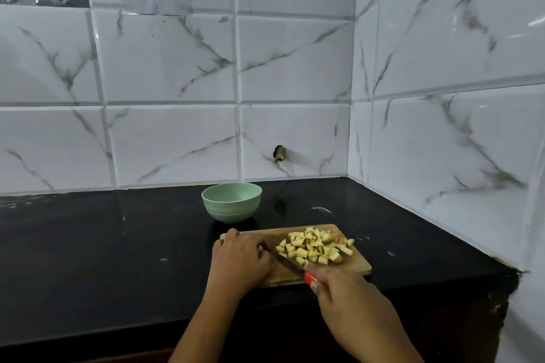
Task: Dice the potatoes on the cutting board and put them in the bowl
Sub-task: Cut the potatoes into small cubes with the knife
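One head-worn camera looks forward and down from the front edge of the counter (118, 244) toward the tiled corner (352, 97). Its wide view sits close over the cutting board (358, 262), toward 5 o'clock of centre; the bowl (231, 203) lies at 11 o'clock of the board; the left hand (240, 258) and the right hand (348, 295), gripping the knife (287, 265), reach in from 6 o'clock.

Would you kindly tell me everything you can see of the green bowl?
The green bowl is small, round and pale mint, with a matt, plastic-like look and faint ridges ringing its lower wall. It stands upright on the black counter, near the tiled wall and just behind the wooden cutting board, apart from it. Its visible inside holds nothing, and nothing but the counter touches it.
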Motion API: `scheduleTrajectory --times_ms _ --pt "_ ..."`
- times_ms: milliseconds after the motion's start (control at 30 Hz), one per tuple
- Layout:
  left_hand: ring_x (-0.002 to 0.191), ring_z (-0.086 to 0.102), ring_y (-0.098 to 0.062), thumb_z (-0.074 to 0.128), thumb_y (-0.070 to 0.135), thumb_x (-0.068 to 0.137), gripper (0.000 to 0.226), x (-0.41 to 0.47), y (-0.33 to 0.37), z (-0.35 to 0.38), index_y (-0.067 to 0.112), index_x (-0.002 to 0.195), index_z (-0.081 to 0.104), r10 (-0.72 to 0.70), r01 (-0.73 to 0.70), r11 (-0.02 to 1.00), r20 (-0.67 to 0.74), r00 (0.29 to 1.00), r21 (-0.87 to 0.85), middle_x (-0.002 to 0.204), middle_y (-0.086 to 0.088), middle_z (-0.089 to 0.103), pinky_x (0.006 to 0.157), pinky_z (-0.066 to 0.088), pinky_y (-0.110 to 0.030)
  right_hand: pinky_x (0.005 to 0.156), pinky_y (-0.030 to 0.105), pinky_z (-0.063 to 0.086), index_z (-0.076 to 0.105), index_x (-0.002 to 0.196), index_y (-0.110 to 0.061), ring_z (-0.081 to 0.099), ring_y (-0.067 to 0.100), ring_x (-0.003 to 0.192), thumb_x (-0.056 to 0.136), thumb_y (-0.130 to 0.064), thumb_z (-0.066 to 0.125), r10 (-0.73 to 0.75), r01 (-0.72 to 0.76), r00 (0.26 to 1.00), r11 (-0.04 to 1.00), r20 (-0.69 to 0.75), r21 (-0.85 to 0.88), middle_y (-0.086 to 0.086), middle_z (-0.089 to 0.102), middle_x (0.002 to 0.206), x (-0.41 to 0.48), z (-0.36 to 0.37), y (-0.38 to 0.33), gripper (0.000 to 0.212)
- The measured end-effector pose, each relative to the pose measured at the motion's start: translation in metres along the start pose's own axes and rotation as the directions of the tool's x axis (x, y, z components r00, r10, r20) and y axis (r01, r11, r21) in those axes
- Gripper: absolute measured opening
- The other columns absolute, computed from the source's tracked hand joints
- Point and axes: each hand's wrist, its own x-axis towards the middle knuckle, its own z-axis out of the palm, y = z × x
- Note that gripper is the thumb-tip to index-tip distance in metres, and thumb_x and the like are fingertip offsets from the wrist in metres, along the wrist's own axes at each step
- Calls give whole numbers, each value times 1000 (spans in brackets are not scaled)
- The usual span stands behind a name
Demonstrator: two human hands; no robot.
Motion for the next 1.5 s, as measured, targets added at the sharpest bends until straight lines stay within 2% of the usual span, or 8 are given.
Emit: scheduleTrajectory --times_ms 167,300,433,900,1033,1200,1367,1500 --pt "86 51 -7 55 34 87 5 -4 -3 -2 31 87 52 66 -72 988 -43 997 -137 83 16 55 78 36 -26 67 21 42 37 139 -47 57 4 99 102 -40 32 30 -30 999 1000 -13 -4 -14 59 120 3 0 1 38" --pt "89 60 -3 66 29 83 14 -7 -8 -1 29 88 52 59 -62 960 -18 998 -275 91 15 65 80 49 -23 71 18 44 38 139 -46 55 1 98 101 -40 33 -6 6 1000 998 -9 62 -15 58 121 1 0 -6 38" --pt "85 60 1 69 20 81 20 -11 -8 -4 28 83 51 57 -70 943 -49 997 -326 87 15 64 66 40 -5 69 21 41 37 139 -46 56 4 103 102 -40 32 -33 34 999 998 -17 58 -14 57 122 -4 4 -15 38" --pt "76 55 17 71 11 80 19 -14 -10 -2 21 77 55 69 -95 918 -81 994 -384 76 25 60 67 37 1 75 26 50 37 140 -43 57 5 93 102 -35 31 -39 37 997 999 -67 -23 -12 63 107 6 17 -25 40" --pt "76 56 6 70 18 80 24 -16 -7 -5 28 74 49 41 -73 940 -101 994 -334 74 25 56 64 34 0 73 28 48 32 143 -40 59 10 96 101 -28 34 -41 36 998 995 -55 -91 -8 62 110 6 20 -30 43" --pt "72 48 2 71 22 81 21 -19 -6 -6 22 80 50 26 -72 950 -154 988 -303 72 19 52 63 32 -12 65 27 42 29 143 -40 58 12 94 101 -25 34 -36 30 998 991 -45 -128 -6 61 110 8 24 -31 45" --pt "77 59 -2 73 16 78 21 -16 -10 -3 23 76 53 29 -71 924 -117 993 -375 78 15 62 74 51 -23 69 27 50 34 141 -41 59 8 86 102 -28 32 -31 28 999 994 -30 -110 -9 61 103 10 22 -24 42" --pt "81 62 2 74 10 76 24 -15 -13 -1 22 72 53 17 -61 888 -99 995 -456 78 15 66 79 54 -27 67 28 50 35 140 -41 58 8 85 101 -26 33 -37 35 999 993 -12 -115 -9 60 103 12 23 -24 41"
